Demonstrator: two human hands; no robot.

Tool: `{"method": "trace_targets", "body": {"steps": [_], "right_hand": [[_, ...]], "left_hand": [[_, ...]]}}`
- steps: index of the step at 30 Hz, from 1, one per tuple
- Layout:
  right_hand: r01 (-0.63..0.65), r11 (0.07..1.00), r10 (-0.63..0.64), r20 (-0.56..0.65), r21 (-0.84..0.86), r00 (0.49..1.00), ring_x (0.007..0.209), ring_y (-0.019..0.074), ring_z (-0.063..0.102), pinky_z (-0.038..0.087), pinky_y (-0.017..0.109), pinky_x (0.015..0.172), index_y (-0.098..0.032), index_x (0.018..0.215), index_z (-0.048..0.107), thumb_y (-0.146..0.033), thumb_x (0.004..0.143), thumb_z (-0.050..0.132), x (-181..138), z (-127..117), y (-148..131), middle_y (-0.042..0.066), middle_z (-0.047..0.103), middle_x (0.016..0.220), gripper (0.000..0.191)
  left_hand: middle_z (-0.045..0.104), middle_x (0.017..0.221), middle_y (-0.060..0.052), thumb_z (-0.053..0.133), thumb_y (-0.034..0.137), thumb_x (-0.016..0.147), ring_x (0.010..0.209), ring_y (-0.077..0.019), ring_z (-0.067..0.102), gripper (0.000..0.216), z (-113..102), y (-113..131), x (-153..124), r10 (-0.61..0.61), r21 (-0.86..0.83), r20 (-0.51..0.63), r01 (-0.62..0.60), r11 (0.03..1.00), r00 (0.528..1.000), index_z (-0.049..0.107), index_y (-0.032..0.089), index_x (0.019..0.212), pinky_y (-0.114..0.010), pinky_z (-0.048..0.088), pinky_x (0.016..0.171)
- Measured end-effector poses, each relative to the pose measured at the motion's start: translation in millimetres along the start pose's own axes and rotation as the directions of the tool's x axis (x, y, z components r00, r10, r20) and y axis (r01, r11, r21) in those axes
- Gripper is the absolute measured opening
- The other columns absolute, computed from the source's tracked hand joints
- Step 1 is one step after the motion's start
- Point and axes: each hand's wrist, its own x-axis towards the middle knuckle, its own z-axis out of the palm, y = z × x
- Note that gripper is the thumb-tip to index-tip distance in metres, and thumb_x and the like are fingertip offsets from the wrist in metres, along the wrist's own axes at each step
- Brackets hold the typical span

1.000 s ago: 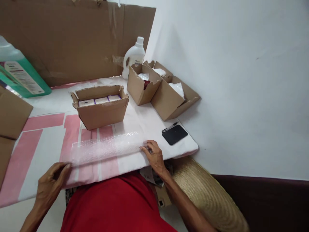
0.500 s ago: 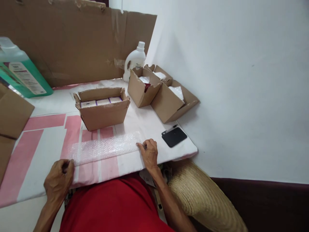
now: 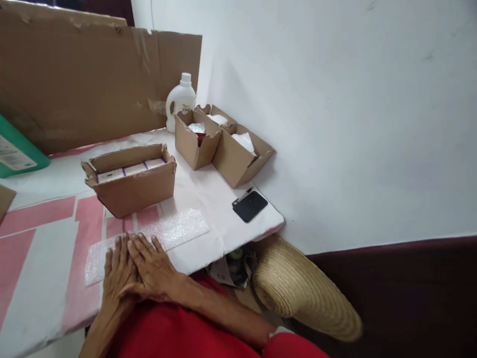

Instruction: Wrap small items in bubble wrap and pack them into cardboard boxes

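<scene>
A strip of clear bubble wrap [image 3: 181, 229] lies flat along the front of the table. My left hand [image 3: 119, 276] rests on its left half, fingers stretched out. Beside it and partly over it, my right hand [image 3: 153, 266] also lies flat with the fingers extended. The two hands touch, and neither grips anything. Part of the wrap is hidden under them. Just behind the strip stands an open cardboard box [image 3: 137, 191] holding several small white cartons [image 3: 134, 169] with purple edges.
Three open cardboard boxes [image 3: 233, 161] with bubble-wrapped contents stand by the wall. Behind them is a white jug [image 3: 182, 97]. A black flat pad [image 3: 250, 205] lies near the right table edge. A green container [image 3: 18, 149] is at left; a straw hat [image 3: 298, 288] sits below the table.
Both hands have let go of the strip's ends and come together flat on its left half. The view has swung to the right.
</scene>
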Motion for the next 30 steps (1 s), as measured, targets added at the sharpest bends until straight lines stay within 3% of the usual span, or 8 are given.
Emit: {"method": "trace_targets", "body": {"steps": [3, 6, 10, 13, 18, 23, 26, 30], "right_hand": [[-0.056, 0.998, 0.057, 0.025, -0.043, 0.998, 0.157, 0.0297, 0.018, 0.020, 0.050, 0.127, -0.004, 0.159, 0.023, -0.071, 0.097, 0.044, -6, 3, 26, 0.020, 0.028, 0.166, 0.093], [-0.191, 0.977, 0.192, -0.003, -0.099, 0.981, 0.157, 0.0313, 0.016, 0.017, 0.055, 0.127, -0.009, 0.161, 0.024, -0.068, 0.098, 0.046, -27, -6, 62, 0.017, 0.025, 0.167, 0.089], [-0.462, 0.873, 0.460, -0.052, -0.158, 0.887, 0.157, 0.0333, 0.014, 0.016, 0.057, 0.126, -0.011, 0.162, 0.022, -0.065, 0.099, 0.045, -54, -29, 101, 0.017, 0.018, 0.169, 0.086], [-0.514, 0.840, 0.512, -0.063, -0.171, 0.857, 0.157, 0.0330, 0.014, 0.015, 0.057, 0.125, -0.013, 0.164, 0.018, -0.065, 0.099, 0.047, -65, -38, 114, 0.016, 0.017, 0.169, 0.087], [-0.484, 0.856, 0.476, -0.087, -0.184, 0.875, 0.158, 0.0331, 0.012, 0.014, 0.060, 0.125, -0.014, 0.164, 0.014, -0.066, 0.099, 0.046, -65, -36, 121, 0.016, 0.017, 0.169, 0.089], [-0.422, 0.881, 0.425, -0.033, -0.212, 0.904, 0.157, 0.0328, 0.016, 0.013, 0.059, 0.125, -0.016, 0.163, 0.023, -0.066, 0.099, 0.045, -55, -44, 138, 0.015, 0.021, 0.168, 0.084], [-0.390, 0.893, 0.396, -0.021, -0.223, 0.918, 0.156, 0.0338, 0.019, 0.017, 0.061, 0.124, -0.021, 0.162, 0.026, -0.065, 0.100, 0.045, -44, -55, 155, 0.013, 0.026, 0.167, 0.078], [-0.384, 0.891, 0.398, 0.006, -0.243, 0.917, 0.156, 0.0358, 0.020, 0.020, 0.062, 0.122, -0.023, 0.161, 0.030, -0.063, 0.099, 0.048, -29, -70, 163, 0.013, 0.028, 0.167, 0.075]], "left_hand": [[0.031, 0.164, -0.023, 0.036, 0.042, 0.097, 0.155, -0.0368, 0.021, 0.078, 0, -5, -2, -0.089, 0.021, 0.061, 0.088, 0.996, 0.994, 0.008, 0.012, 0.163, -0.061, 0.019, 0.123], [0.030, 0.164, -0.025, 0.036, 0.052, 0.097, 0.154, -0.0386, 0.023, 0.079, -11, -3, -2, -0.149, 0.017, 0.094, 0.148, 0.989, 0.984, 0.016, 0.009, 0.161, -0.060, 0.020, 0.122], [0.029, 0.164, -0.025, 0.036, 0.059, 0.097, 0.152, -0.0392, 0.028, 0.081, -24, -4, 0, -0.205, 0.039, 0.111, 0.202, 0.979, 0.972, 0.023, 0.010, 0.160, -0.058, 0.023, 0.121], [0.034, 0.163, -0.022, 0.037, 0.058, 0.097, 0.150, -0.0379, 0.033, 0.077, -27, -17, -2, -0.192, 0.065, 0.136, 0.185, 0.981, 0.972, 0.025, 0.014, 0.159, -0.057, 0.027, 0.120], [0.046, 0.153, -0.026, 0.046, 0.053, 0.097, 0.141, -0.0371, 0.048, 0.068, -28, -52, -6, -0.047, 0.013, 0.121, 0.046, 0.999, 0.992, 0.036, 0.012, 0.151, -0.052, 0.046, 0.108], [0.057, 0.141, -0.020, 0.049, 0.025, 0.095, 0.144, -0.0329, 0.046, 0.041, -35, -77, -9, 0.233, -0.038, 0.084, -0.231, 0.972, 0.969, 0.049, 0.016, 0.135, -0.045, 0.053, 0.106], [0.055, 0.145, -0.019, 0.049, 0.017, 0.091, 0.146, -0.0321, 0.043, 0.049, -43, -82, -9, 0.361, -0.086, 0.079, -0.355, 0.931, 0.929, 0.048, 0.016, 0.139, -0.044, 0.052, 0.109], [0.049, 0.153, -0.018, 0.051, 0.017, 0.089, 0.144, -0.0317, 0.045, 0.058, -51, -77, -14, 0.401, -0.123, 0.114, -0.388, 0.914, 0.909, 0.045, 0.018, 0.147, -0.042, 0.052, 0.108]]}}
